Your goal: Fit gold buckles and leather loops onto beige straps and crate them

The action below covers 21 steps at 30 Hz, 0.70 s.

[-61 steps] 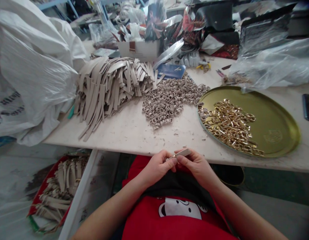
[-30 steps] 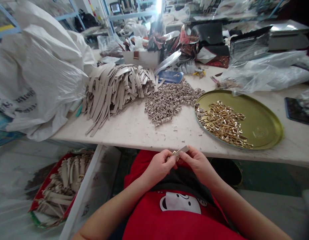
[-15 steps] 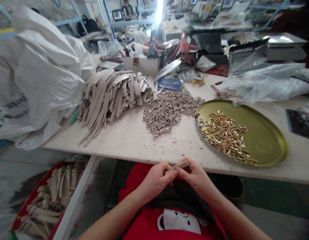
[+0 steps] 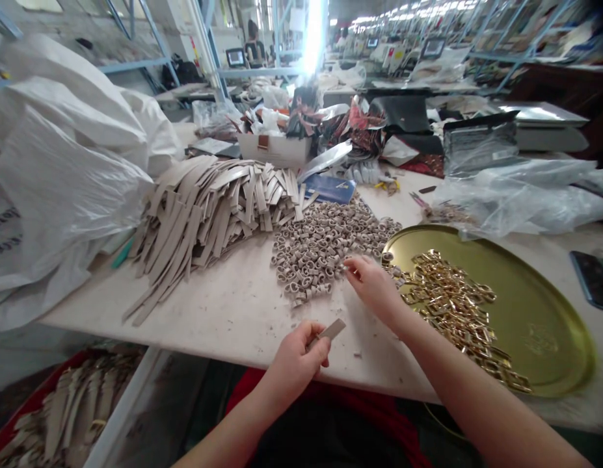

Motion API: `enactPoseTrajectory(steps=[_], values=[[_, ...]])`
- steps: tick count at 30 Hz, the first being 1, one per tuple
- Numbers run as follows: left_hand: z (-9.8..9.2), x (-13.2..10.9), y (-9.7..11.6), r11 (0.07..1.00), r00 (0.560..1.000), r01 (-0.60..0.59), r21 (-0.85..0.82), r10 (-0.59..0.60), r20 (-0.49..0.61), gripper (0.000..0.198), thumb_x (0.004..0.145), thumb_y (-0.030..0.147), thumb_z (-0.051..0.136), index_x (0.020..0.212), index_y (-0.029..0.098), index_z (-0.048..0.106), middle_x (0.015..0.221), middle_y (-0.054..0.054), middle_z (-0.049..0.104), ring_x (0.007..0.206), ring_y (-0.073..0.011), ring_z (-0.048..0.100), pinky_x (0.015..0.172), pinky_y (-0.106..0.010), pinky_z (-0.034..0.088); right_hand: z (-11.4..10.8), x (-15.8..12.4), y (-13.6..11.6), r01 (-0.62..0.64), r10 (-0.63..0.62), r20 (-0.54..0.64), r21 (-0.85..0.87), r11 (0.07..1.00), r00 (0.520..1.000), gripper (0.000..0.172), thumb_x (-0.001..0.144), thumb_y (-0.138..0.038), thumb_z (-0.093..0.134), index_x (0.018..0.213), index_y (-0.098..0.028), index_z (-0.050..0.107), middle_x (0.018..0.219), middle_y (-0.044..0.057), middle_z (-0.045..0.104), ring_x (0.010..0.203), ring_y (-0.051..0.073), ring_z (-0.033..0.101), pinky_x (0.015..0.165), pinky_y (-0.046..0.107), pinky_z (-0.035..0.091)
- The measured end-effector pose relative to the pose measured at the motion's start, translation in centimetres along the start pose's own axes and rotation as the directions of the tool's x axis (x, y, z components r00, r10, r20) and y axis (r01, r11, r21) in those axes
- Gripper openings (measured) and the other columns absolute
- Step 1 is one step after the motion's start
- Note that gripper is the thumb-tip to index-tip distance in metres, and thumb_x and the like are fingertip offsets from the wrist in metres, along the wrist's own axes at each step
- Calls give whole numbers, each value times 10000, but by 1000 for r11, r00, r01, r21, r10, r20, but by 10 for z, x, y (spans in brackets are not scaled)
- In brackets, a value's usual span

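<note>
My left hand (image 4: 301, 351) is closed around a short grey-beige strap (image 4: 334, 329), whose flat end sticks out past the thumb, just above the table's front edge. My right hand (image 4: 372, 286) reaches to the right edge of a heap of small grey-beige strap loops (image 4: 321, 237). Its fingertips are pinched together, with a small pale bit showing at them that is too small to name. Beside the right forearm, a round gold-coloured tray (image 4: 540, 312) holds a pile of shiny gold metal buckles (image 4: 452, 305) and a few loops.
A large stack of long grey-beige straps (image 4: 203, 214) lies left of the loops, near a white sack (image 4: 77, 143). Behind are a blue booklet (image 4: 333, 188), a white box (image 4: 274, 151) and clear plastic bags (image 4: 525, 195). A phone (image 4: 594, 276) lies far right. A red-rimmed bin of strap pieces (image 4: 62, 409) stands below left.
Both hands were together on the strap at my lap. My right hand has let go and moved up to the loop heap; my left hand has risen with the strap. The view has tilted up.
</note>
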<state>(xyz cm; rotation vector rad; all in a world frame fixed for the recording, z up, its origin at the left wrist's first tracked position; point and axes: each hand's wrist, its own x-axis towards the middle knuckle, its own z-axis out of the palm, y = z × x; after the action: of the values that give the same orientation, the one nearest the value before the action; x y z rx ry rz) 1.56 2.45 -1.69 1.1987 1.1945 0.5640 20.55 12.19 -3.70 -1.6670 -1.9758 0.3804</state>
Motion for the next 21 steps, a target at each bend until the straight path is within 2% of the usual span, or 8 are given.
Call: enactPoseTrajectory(steps=[4, 8, 10, 12, 14, 16, 18, 21], values=[[-4, 3, -4, 1000, 1000, 14, -22, -14, -24, 149, 798, 306, 456, 809, 159, 475, 553, 51, 466, 460, -72, 404, 464, -189, 334, 9, 14, 4, 37, -29, 48, -179, 983, 998, 156, 782, -122, 443, 781, -163, 594, 842, 107, 589, 754, 205, 527, 692, 308, 368], [-6, 3, -6, 999, 998, 3, -38, -6, -60, 215, 815, 375, 446, 734, 176, 439, 508, 60, 445, 435, -70, 386, 440, -183, 320, 5, -5, 11, -107, 105, 25, 93, 990, 994, 69, 744, -182, 520, 791, -166, 567, 745, 61, 570, 693, 191, 512, 654, 312, 383], [-4, 4, -5, 1000, 995, -11, -24, 9, -94, 238, 815, 398, 450, 723, 178, 438, 499, 62, 444, 430, -70, 385, 435, -182, 320, -1, -23, 6, -254, 221, 128, 397, 882, 967, 156, 736, -279, 574, 843, -165, 574, 701, 27, 562, 641, 167, 508, 632, 306, 396], [-1, 5, -2, 999, 989, -51, 4, 51, -141, 240, 816, 406, 452, 736, 179, 455, 506, 61, 451, 441, -74, 402, 443, -183, 327, -7, -43, -6, -404, 261, 310, 633, 660, 914, 254, 708, -366, 629, 859, -167, 585, 708, 12, 571, 632, 145, 517, 645, 301, 410], [3, 3, -1, 992, 976, -105, 63, 115, -186, 236, 819, 402, 450, 743, 180, 472, 522, 57, 461, 466, -78, 421, 464, -185, 331, -12, -63, -22, -520, 239, 463, 729, 446, 854, 280, 667, -391, 683, 810, -171, 588, 709, -1, 580, 640, 128, 530, 665, 290, 418], [6, -2, 0, 975, 962, -150, 165, 183, -205, 235, 822, 386, 449, 722, 177, 486, 533, 55, 459, 491, -79, 421, 487, -188, 322, -15, -80, -35, -579, 215, 537, 750, 321, 815, 275, 651, -392, 710, 744, -173, 573, 673, -14, 577, 630, 116, 532, 655, 273, 416], [7, -11, -1, 948, 955, -176, 265, 230, -187, 232, 823, 366, 448, 703, 175, 499, 527, 58, 434, 501, -78, 399, 495, -194, 301, -15, -94, -43, -581, 207, 543, 766, 274, 814, 266, 665, -394, 705, 716, -174, 563, 649, -21, 573, 623, 109, 531, 649, 262, 415], [8, -26, -1, 921, 962, -192, 338, 246, -122, 214, 823, 328, 437, 687, 175, 502, 522, 62, 399, 502, -76, 368, 494, -198, 276, -14, -110, -49, -508, 203, 465, 796, 331, 862, 248, 697, -398, 677, 708, -174, 571, 623, -23, 572, 607, 103, 518, 646, 255, 415]])
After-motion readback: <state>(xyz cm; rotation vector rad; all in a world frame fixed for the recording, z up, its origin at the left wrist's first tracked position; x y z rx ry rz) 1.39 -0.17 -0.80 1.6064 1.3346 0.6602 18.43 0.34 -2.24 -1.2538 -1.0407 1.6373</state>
